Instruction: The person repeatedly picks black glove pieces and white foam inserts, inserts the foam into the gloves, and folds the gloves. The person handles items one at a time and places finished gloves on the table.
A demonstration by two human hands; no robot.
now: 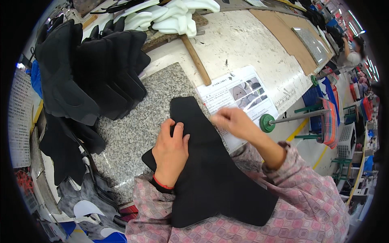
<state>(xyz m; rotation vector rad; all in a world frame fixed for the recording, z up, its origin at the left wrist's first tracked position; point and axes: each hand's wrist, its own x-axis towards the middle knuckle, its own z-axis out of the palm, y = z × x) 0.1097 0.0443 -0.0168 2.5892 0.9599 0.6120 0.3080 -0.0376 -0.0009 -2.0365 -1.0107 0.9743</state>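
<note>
A black, padded-looking cut piece [202,162] lies partly on a speckled stone slab and partly over my lap, its narrow end pointing away from me and its wide end nearest. My left hand [169,150], with a red band at the wrist, grips the piece near its left edge, fingers bent and thumb on its surface. Just off the right edge of the narrow part is my right hand [233,123], its fingers drawn together in a pinch. Whatever sits between those fingertips, if anything, is too small to make out.
The stone slab [125,141] rests on a white worktable [231,36]. Stacked black shaped pieces [97,73] stand at left. Beyond are a hammer with a wooden handle [195,60], white foam pieces [170,16] and a printed sheet [243,97]. A metal bar with green ends [296,117] juts in at right.
</note>
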